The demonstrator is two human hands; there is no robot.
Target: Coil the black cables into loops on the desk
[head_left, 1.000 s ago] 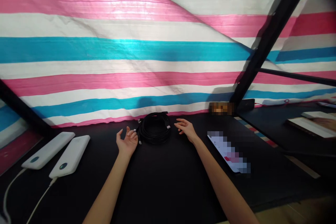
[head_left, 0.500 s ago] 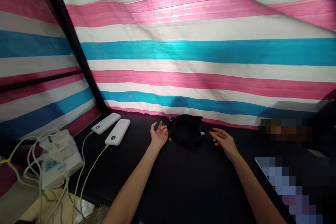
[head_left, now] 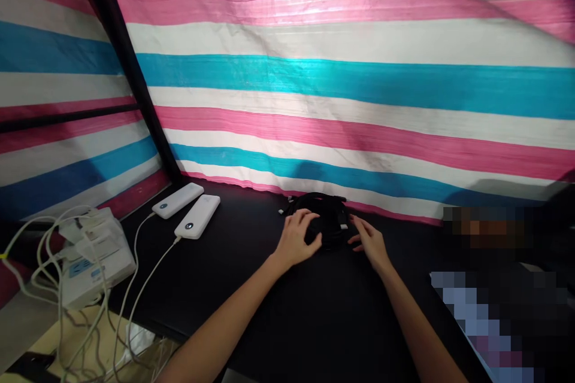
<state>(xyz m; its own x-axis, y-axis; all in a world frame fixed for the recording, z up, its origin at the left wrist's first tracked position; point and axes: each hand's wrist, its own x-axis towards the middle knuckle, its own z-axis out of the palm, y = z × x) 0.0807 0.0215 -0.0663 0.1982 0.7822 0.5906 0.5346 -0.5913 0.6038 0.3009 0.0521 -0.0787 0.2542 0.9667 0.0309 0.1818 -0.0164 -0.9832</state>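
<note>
A coil of black cable (head_left: 330, 206) with pale connector ends lies at the back of the black table (head_left: 332, 323). Over its left side rests my left hand (head_left: 297, 236), palm down, thumb and fingers apart; it covers part of the loops, and whether it presses on them I cannot tell. My right hand (head_left: 369, 242) is at the coil's right edge, close to a white connector (head_left: 344, 227), with its fingers stretched out and nothing held.
Two white power banks (head_left: 178, 200) with cords lie at the left. Beyond them, a white box (head_left: 101, 257) sits under tangled white cables. Striped sheeting (head_left: 287, 84) hangs behind, with a black pole (head_left: 130, 72) at left. A blurred flat item (head_left: 476, 317) lies at right.
My left hand has turned from palm up to palm down and moved right, over the coil. My right hand has shifted left to the coil's edge. The view has tilted slightly down.
</note>
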